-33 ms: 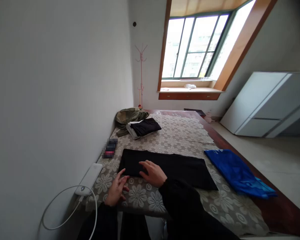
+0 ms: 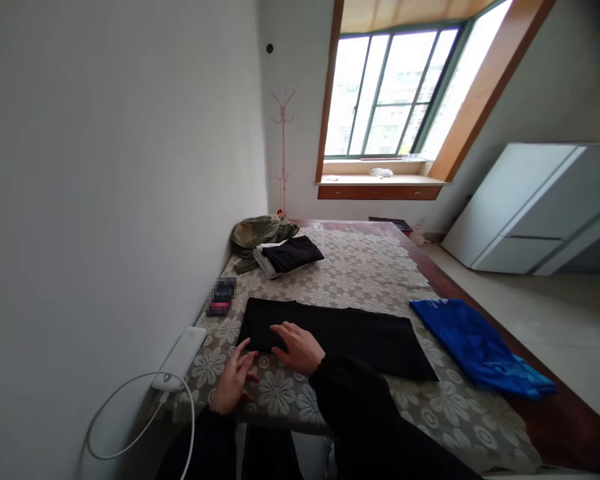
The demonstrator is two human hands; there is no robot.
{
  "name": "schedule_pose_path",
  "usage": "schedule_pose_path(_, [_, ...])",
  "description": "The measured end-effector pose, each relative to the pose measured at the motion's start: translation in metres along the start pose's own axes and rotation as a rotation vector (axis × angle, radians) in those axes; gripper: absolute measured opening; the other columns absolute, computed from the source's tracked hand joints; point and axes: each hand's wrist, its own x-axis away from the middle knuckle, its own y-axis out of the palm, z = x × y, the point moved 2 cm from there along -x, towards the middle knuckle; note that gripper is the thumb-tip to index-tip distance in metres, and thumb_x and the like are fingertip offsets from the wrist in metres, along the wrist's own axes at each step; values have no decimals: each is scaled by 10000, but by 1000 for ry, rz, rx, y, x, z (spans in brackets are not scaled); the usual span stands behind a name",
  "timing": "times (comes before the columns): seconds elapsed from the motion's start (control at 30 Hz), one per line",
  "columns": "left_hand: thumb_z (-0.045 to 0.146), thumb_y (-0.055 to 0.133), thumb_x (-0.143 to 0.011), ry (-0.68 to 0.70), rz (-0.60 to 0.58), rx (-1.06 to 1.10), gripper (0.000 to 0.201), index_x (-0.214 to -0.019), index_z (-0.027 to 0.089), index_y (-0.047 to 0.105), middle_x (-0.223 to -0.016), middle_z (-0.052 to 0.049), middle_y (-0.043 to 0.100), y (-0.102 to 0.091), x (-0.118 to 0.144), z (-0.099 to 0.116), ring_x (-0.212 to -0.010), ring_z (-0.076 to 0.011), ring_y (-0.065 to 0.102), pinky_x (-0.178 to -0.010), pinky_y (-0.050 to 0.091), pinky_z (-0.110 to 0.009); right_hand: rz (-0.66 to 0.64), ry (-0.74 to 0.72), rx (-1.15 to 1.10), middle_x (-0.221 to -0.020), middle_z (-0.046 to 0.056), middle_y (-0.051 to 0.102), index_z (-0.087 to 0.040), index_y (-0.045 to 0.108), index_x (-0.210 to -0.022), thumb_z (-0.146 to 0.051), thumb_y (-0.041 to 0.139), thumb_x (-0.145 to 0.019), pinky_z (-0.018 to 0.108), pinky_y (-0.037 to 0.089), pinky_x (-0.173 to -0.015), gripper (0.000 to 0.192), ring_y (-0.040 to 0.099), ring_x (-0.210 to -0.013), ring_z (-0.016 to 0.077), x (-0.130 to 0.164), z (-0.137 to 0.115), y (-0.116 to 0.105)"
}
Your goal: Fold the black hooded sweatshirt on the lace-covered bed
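Black garment [image 2: 350,337] lies flat across the flowered bedspread [image 2: 360,273], in mid-fold by the look of it. Right hand [image 2: 300,348] rests open, palm down, on its near left end; left hand [image 2: 233,381], fingers loosely spread, touches that corner, gripping nothing. Blue bag [image 2: 480,350] lies well apart; its contents are hidden.

You are facing plain white wall [image 2: 115,167] on left. Daylight is pouring through green-framed window [image 2: 395,93] above wooden sill [image 2: 380,181]. Pink coat stand [image 2: 283,150] is standing in corner. White cabinet [image 2: 535,210] is sitting at right on pale floor [image 2: 555,320].
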Motion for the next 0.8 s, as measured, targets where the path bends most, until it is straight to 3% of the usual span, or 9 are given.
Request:
schedule_pose_path(0.1, [689,593,-876,14,45,53,866,-1609,341,292,-1506,-158,577,-5,7,-6,-963,-310,751,-478,596,-326,-98,-39,143,-1258,146,653,-168,513,-1441,-428,690,-873,429,532,-904,649,630,-1126,331,-32,-30,26])
schedule_pose_path(0.2, [702,580,-886,31,59,83,831,-1588,343,319,-1624,-145,450,-8,15,-13,-1092,-346,732,-572,644,-372,-126,-23,226,-1232,168,656,-154,517,-1390,-421,682,-876,427,537,-827,603,656,-1067,344,-53,-43,38])
schedule_pose_path(0.33, [701,562,-897,41,25,111,807,-1578,354,304,-1685,-124,356,-11,16,-21,-1172,-356,712,-692,672,-416,-191,-78,271,-1130,131,708,-181,578,-1244,-267,572,-934,363,517,-758,322,715,-917,287,-66,-52,36])
schedule_pose_path(0.47, [626,526,-937,86,19,179,757,-1589,368,240,-1676,-135,368,-8,2,-30,-1265,-361,664,-819,669,-475,-146,-22,196,-1129,105,739,-202,603,-1207,-221,541,-936,355,503,-808,278,726,-946,272,-67,-52,21])
schedule_pose_path(0.57, [492,600,-909,212,29,194,805,-1601,357,212,-1691,-147,336,5,-10,-29,-1383,-358,573,-992,610,-515,17,72,67,-1211,76,737,-236,592,-1273,-216,506,-949,349,490,-876,336,719,-1011,253,-61,-49,2])
schedule_pose_path(0.67, [388,719,-818,391,10,126,957,-1613,344,188,-1708,-136,297,29,-15,-12,-1508,-337,420,-1151,500,-494,155,113,-50,-1244,54,734,-253,585,-1309,-210,494,-944,329,479,-920,378,709,-1059,242,-49,-48,-17])
schedule_pose_path(0.8, [357,758,-805,491,131,-98,972,-1614,303,222,-1578,-141,494,65,-19,17,-1492,-327,446,-1187,463,-471,187,112,-126,-1233,45,736,-260,563,-1342,-224,529,-915,337,484,-943,430,705,-1073,249,-33,-51,-30])
